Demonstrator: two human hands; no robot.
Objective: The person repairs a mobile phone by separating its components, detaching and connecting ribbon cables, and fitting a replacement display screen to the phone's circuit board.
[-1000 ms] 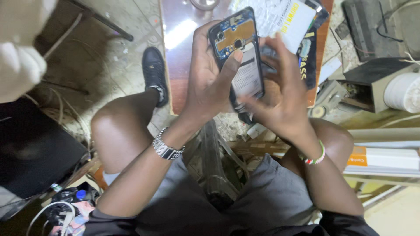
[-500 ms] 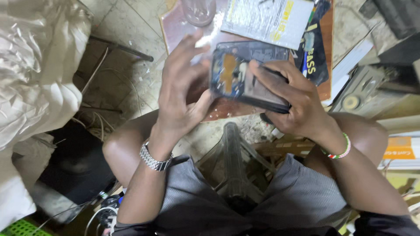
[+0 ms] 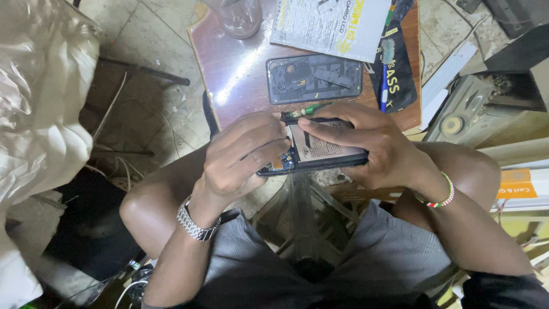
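Observation:
I hold an opened phone [image 3: 320, 151] flat over my lap, its white battery and blue circuit board facing up. My left hand [image 3: 243, 157] grips its left end, fingers curled over the board. My right hand [image 3: 366, 143] grips the right side, its fingers lying across the battery. A thin green-tipped tool [image 3: 306, 110] lies at the phone's top edge by my fingertips; which hand holds it is unclear. A dark phone back cover [image 3: 314, 78] lies on the small brown table [image 3: 234, 74] just beyond my hands.
On the table stand a clear glass [image 3: 234, 17], a white printed sheet [image 3: 331, 26] and a black packet [image 3: 394, 74]. White plastic sheeting [image 3: 40, 97] bulges at the left. Old electronics [image 3: 474, 109] and boxes crowd the right. A stool frame [image 3: 303, 212] stands between my knees.
I lowered the phone from upright in front of me to flat over my lap. The dark back cover now lies separately on the table.

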